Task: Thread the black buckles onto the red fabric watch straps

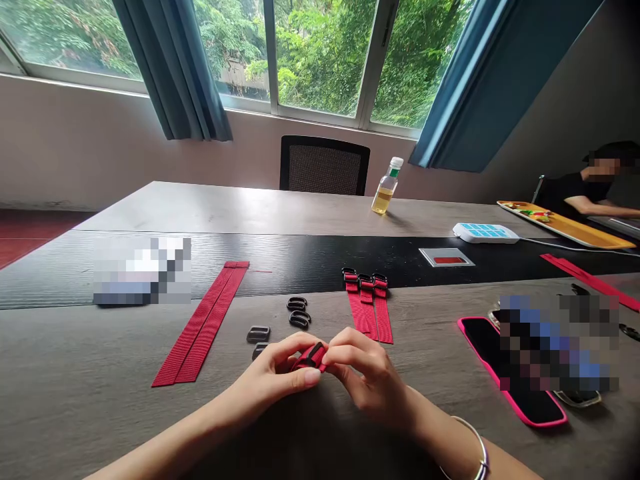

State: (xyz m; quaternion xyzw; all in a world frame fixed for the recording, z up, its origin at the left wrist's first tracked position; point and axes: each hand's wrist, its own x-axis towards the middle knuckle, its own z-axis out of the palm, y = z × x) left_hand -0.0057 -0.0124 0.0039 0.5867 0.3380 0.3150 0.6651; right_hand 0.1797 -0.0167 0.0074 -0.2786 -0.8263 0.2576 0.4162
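Observation:
Between my fingers is a short red webbing strap (305, 363) threaded with a black slide buckle (315, 353). My left hand (277, 377) grips it from the left, thumb along the near side. With pinched fingertips, my right hand (367, 373) holds the strap's right edge. Just beyond my left hand lie black slide buckles (259, 334), one partly hidden by the fingers, and two black hooks (299, 319). Three red straps with black buckles (367, 300) lie beyond my right hand. Farther left, long flat red webbing strips (203, 323) lie side by side.
At the right are a pink-edged phone (510, 370), a blurred item and more red webbing (590, 280). Farther back stand a bottle (384, 190), a white device with blue squares (485, 233) and an orange tray (575, 227). A person (585, 187) sits beyond the tray.

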